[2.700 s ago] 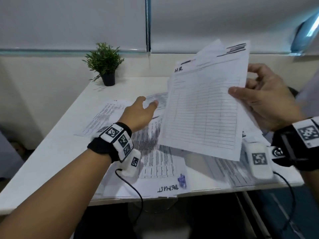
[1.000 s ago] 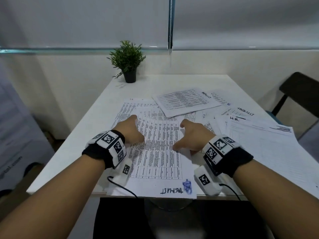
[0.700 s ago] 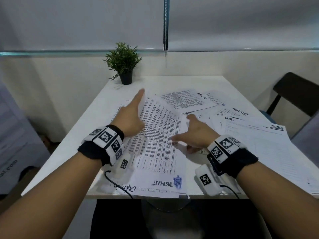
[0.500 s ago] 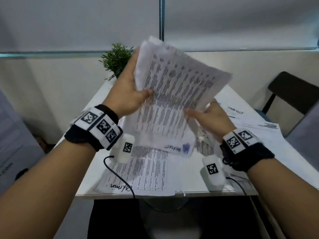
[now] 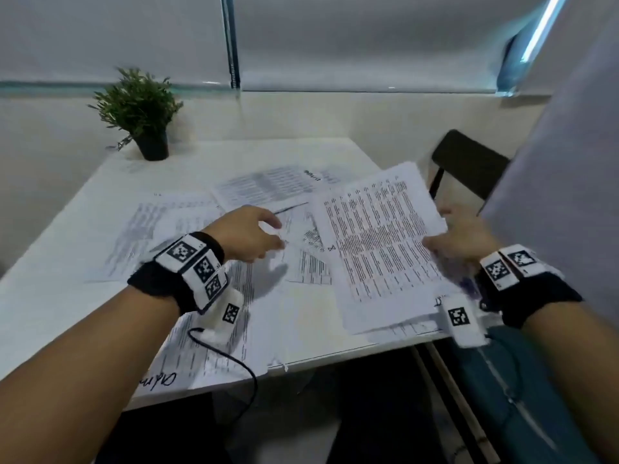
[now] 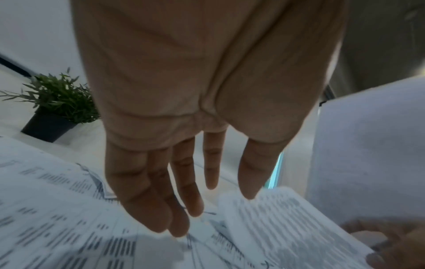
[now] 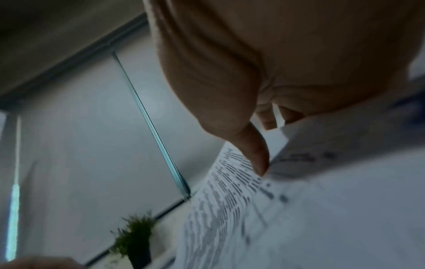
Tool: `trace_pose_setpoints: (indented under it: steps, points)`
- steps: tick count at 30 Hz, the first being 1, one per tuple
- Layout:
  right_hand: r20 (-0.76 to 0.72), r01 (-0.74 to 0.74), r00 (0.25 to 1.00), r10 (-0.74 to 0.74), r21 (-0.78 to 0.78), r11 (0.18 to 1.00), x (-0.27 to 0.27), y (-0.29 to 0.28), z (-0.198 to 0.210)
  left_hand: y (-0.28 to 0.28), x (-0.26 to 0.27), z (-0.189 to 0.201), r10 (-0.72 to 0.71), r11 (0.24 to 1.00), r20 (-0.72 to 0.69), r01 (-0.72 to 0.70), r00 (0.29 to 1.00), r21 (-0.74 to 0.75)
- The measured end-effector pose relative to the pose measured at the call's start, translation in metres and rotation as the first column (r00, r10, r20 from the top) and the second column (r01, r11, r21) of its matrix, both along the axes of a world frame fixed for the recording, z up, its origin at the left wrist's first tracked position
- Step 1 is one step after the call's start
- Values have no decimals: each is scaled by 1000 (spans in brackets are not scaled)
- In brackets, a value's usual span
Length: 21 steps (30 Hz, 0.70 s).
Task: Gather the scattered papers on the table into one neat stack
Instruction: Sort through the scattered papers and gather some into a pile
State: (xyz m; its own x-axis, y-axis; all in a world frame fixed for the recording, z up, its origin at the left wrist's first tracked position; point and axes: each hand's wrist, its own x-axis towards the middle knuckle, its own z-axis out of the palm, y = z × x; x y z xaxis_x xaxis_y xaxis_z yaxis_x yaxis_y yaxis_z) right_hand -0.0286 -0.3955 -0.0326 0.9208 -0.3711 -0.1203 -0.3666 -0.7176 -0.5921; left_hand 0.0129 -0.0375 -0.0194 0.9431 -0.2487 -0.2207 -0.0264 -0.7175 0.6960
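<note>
Printed papers lie scattered over the white table (image 5: 50,296): one sheet at the back (image 5: 268,189), others at the left (image 5: 150,229), and a handwritten-labelled sheet at the front edge (image 5: 201,356). My right hand (image 5: 435,236) grips a printed sheet (image 5: 378,242) by its right edge, just above the table's right side. In the right wrist view the thumb (image 7: 260,163) presses on that sheet (image 7: 299,218) and the fingers go under it. My left hand (image 5: 279,234) hovers over the middle papers and holds nothing. Its fingers (image 6: 184,200) hang straight above the sheets (image 6: 57,218).
A small potted plant (image 5: 140,108) stands at the table's back left corner. A dark chair (image 5: 469,162) stands beyond the right edge. A large pale grey surface (image 5: 569,162) rises close at the right. Wrist-device cables hang past the front edge.
Both hands held the sheet up half a second ago. The left hand has let go and dropped over the middle papers. The right hand has carried the sheet down to the right.
</note>
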Motion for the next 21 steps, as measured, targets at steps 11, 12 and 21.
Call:
trace_pose_setpoints:
  steps: [11, 12, 21]
  points:
    - [-20, -95, 995, 94, -338, 937, -19, 55, 5, -7, -9, -4, 7, 984, 131, -30, 991, 177]
    - [-30, -162, 987, 160, -286, 944, -21, 74, 13, 1, -10, -2, 35, 983, 126, -56, 991, 173]
    - [-249, -612, 784, 568, -163, 774, -14, 229, 13, 111, -28, 0, 342, 827, 102, -351, 934, 439]
